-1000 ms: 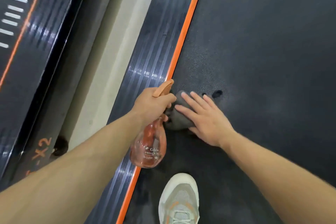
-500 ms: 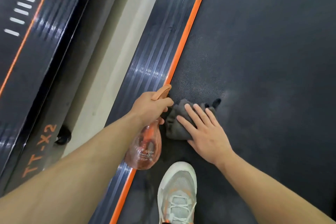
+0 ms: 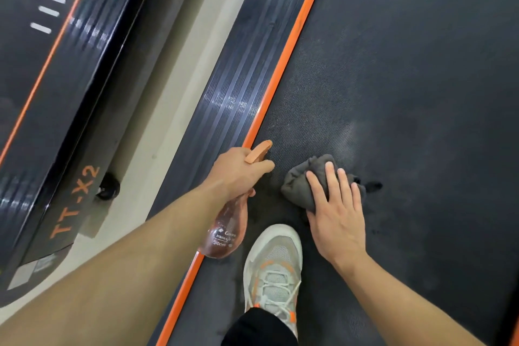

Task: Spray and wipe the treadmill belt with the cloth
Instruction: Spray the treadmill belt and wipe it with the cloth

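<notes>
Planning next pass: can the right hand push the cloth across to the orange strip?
Probably yes: bare belt lies between cloth and orange strip, though the left hand holding the spray bottle crowds that path.

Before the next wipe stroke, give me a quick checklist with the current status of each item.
1. Right hand presses the cloth with straight fingers: ok.
2. Cloth lies on the treadmill belt, inside the orange edge strip: ok.
3. Left hand grips the spray bottle, apart from the cloth: ok.
4. Liquid left in the bottle: cannot tell.
5. Belt ahead of and to the right of the cloth is free for a stroke: ok.
6. Shoe stands on the belt just behind the cloth, so a stroke pulled back would likely hit it: not ok.
</notes>
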`<state>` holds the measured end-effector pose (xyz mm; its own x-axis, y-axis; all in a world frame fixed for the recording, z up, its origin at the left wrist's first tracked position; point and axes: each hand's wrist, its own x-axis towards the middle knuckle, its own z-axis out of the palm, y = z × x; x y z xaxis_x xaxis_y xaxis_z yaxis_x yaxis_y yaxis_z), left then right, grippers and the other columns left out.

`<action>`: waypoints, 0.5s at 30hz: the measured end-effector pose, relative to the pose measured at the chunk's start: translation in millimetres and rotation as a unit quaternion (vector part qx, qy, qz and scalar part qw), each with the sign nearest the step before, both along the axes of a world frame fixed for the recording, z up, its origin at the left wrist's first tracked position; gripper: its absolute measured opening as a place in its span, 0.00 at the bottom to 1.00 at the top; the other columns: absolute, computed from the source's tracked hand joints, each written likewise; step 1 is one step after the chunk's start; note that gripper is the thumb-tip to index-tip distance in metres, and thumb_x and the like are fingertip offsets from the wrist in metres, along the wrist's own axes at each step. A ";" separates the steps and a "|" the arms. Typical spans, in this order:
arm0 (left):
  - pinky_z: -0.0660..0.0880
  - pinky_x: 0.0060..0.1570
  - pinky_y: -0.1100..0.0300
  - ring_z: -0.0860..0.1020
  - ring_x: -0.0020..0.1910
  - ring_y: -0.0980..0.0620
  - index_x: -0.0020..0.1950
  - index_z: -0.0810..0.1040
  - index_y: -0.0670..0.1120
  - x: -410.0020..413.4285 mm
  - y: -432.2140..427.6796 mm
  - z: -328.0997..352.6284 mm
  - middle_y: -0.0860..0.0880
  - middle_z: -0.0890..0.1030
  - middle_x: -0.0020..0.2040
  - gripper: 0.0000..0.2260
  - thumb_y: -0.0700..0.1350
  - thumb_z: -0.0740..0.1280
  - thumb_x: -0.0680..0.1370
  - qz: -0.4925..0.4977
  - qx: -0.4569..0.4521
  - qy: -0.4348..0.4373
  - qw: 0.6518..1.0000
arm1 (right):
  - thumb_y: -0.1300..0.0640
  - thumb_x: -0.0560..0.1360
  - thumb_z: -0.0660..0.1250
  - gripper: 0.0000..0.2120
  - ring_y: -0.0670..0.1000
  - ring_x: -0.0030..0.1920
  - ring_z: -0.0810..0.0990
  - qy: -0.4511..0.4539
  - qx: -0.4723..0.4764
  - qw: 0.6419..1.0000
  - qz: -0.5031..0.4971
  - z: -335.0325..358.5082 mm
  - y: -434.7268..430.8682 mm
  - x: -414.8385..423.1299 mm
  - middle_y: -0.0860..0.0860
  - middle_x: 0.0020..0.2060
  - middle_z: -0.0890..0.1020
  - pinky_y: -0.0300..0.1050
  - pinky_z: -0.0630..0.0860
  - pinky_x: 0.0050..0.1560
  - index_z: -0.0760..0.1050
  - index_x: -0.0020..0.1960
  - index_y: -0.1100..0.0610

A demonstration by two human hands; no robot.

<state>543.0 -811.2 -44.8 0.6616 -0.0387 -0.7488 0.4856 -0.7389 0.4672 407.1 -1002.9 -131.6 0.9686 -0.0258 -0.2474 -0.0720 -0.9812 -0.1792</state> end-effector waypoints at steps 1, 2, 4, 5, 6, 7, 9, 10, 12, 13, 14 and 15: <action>0.81 0.41 0.55 0.83 0.30 0.51 0.54 0.82 0.39 -1.6 2.4 0.2 0.40 0.86 0.51 0.16 0.53 0.71 0.80 0.009 -0.002 0.001 1.000 | 0.50 0.74 0.72 0.37 0.62 0.80 0.57 -0.001 0.003 1.000 0.001 1.3 -1.1 4.1 0.58 0.80 0.58 0.63 0.59 0.77 0.62 0.79 0.50; 0.81 0.39 0.57 0.83 0.32 0.49 0.53 0.82 0.39 -2.4 5.1 0.3 0.40 0.85 0.50 0.16 0.53 0.71 0.80 0.021 -0.004 -0.001 1.000 | 0.51 0.74 0.72 0.37 0.63 0.79 0.57 -0.008 0.009 1.000 0.003 1.6 -2.3 12.5 0.58 0.80 0.58 0.63 0.59 0.76 0.62 0.79 0.50; 0.79 0.34 0.61 0.82 0.34 0.48 0.53 0.82 0.40 -2.8 10.4 -0.1 0.41 0.84 0.49 0.14 0.52 0.71 0.80 0.053 -0.011 -0.007 0.999 | 0.52 0.74 0.72 0.35 0.64 0.79 0.58 -0.027 0.022 0.999 0.004 1.4 -4.4 48.5 0.59 0.80 0.59 0.64 0.59 0.76 0.63 0.79 0.51; 0.78 0.32 0.63 0.81 0.34 0.48 0.53 0.82 0.40 -2.2 12.5 -0.3 0.41 0.84 0.50 0.13 0.51 0.71 0.80 0.069 -0.019 -0.010 0.997 | 0.52 0.76 0.70 0.34 0.64 0.79 0.57 -0.033 0.026 0.999 0.004 0.5 -4.6 77.4 0.59 0.80 0.58 0.64 0.58 0.76 0.62 0.79 0.51; 0.77 0.31 0.65 0.80 0.34 0.48 0.54 0.83 0.41 -1.2 13.4 -1.1 0.40 0.84 0.51 0.12 0.50 0.71 0.81 0.083 -0.029 -0.012 0.996 | 0.52 0.77 0.68 0.33 0.64 0.80 0.55 -0.037 0.028 0.999 -0.002 0.1 -3.3 111.3 0.58 0.81 0.57 0.63 0.56 0.77 0.61 0.79 0.51; 0.76 0.31 0.65 0.80 0.35 0.48 0.56 0.83 0.41 0.0 14.4 -1.9 0.40 0.85 0.51 0.11 0.49 0.70 0.81 0.096 -0.043 -0.012 0.994 | 0.51 0.79 0.66 0.31 0.64 0.80 0.53 -0.037 0.038 0.998 -0.017 0.9 0.0 145.7 0.58 0.81 0.56 0.63 0.54 0.78 0.61 0.80 0.51; 0.79 0.37 0.59 0.79 0.35 0.47 0.57 0.82 0.43 4.3 16.4 -3.5 0.40 0.84 0.51 0.09 0.48 0.70 0.81 0.110 -0.074 -0.013 0.991 | 0.51 0.81 0.64 0.28 0.63 0.80 0.52 -0.041 0.050 0.997 -0.048 -1.9 10.7 198.6 0.58 0.81 0.55 0.63 0.52 0.78 0.61 0.79 0.51; 0.80 0.39 0.55 0.79 0.33 0.47 0.56 0.82 0.45 6.0 17.6 -4.5 0.41 0.84 0.50 0.08 0.48 0.70 0.81 0.115 -0.090 -0.010 0.989 | 0.51 0.81 0.64 0.28 0.63 0.80 0.52 -0.046 0.048 0.996 -0.060 -4.1 16.6 208.3 0.57 0.81 0.55 0.63 0.51 0.78 0.62 0.79 0.51; 0.83 0.46 0.46 0.80 0.32 0.45 0.50 0.82 0.52 8.5 18.5 -4.1 0.45 0.84 0.46 0.05 0.51 0.72 0.77 0.139 -0.113 -0.004 0.984 | 0.52 0.79 0.66 0.30 0.63 0.80 0.54 -0.069 0.036 0.996 -0.038 -6.0 28.7 187.7 0.57 0.81 0.56 0.63 0.53 0.78 0.63 0.79 0.52; 0.83 0.48 0.44 0.81 0.33 0.45 0.47 0.81 0.56 10.7 17.2 -1.7 0.46 0.84 0.44 0.04 0.53 0.72 0.73 0.150 -0.117 -0.001 0.982 | 0.53 0.77 0.68 0.31 0.63 0.80 0.55 -0.080 0.038 0.996 -0.006 -6.1 32.0 162.5 0.57 0.81 0.57 0.63 0.54 0.78 0.64 0.78 0.52; 0.84 0.49 0.43 0.81 0.35 0.44 0.44 0.80 0.59 12.2 16.6 0.8 0.47 0.84 0.42 0.04 0.54 0.71 0.71 0.160 -0.117 0.003 0.980 | 0.53 0.76 0.69 0.32 0.62 0.80 0.55 -0.081 0.044 0.995 0.038 -6.5 34.0 133.5 0.56 0.81 0.57 0.63 0.54 0.78 0.64 0.78 0.51; 0.84 0.48 0.42 0.81 0.37 0.44 0.43 0.80 0.58 12.7 16.9 3.0 0.47 0.83 0.41 0.03 0.53 0.72 0.71 0.167 -0.119 0.006 0.979 | 0.53 0.74 0.70 0.33 0.61 0.80 0.55 -0.071 0.054 0.992 0.094 -5.9 34.7 105.8 0.55 0.81 0.58 0.62 0.54 0.78 0.65 0.78 0.51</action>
